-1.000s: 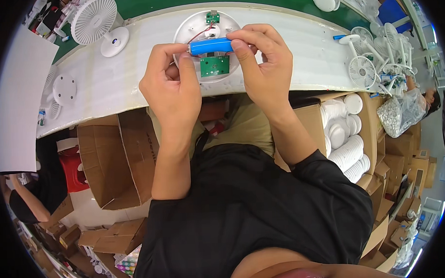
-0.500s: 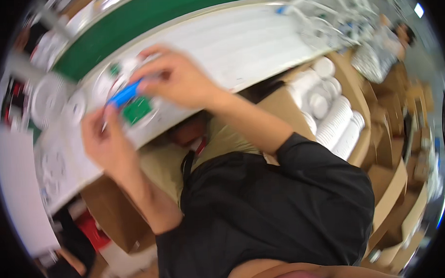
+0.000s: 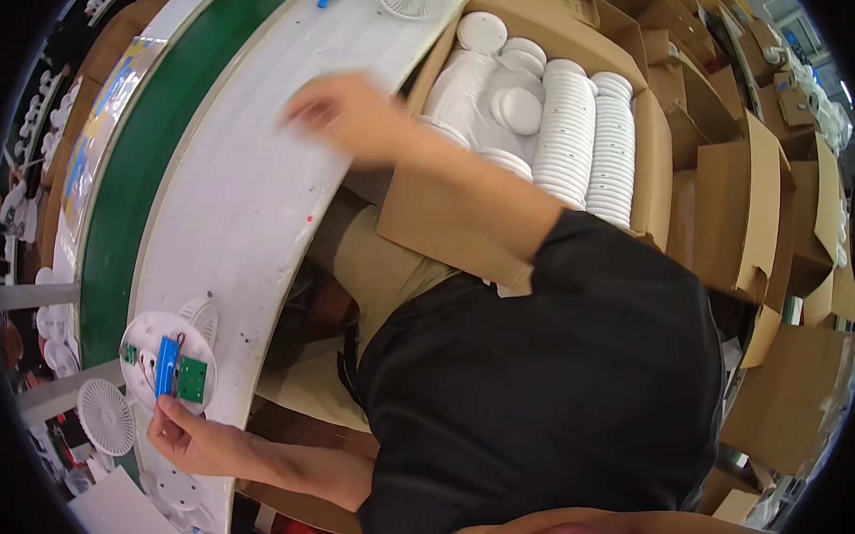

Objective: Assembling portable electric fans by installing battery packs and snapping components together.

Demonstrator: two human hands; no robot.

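My left hand [image 3: 190,435] pinches the round white plastic disc [image 3: 167,361] at the white bench's [image 3: 255,179] near edge; blue cylindrical cell [image 3: 165,366] and green circuit board [image 3: 192,380] seated. Right hand [image 3: 342,115], blurred, grip empty and released, nears the cardboard box of white discs [image 3: 573,130]; cover seems left.

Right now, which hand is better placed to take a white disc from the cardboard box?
The right hand: it is raised beside the box of white discs. The left hand touches the round base.

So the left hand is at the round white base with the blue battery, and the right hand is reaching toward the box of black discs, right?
Not quite: the head view shows the discs in that cardboard box are white, not black. The rest holds.
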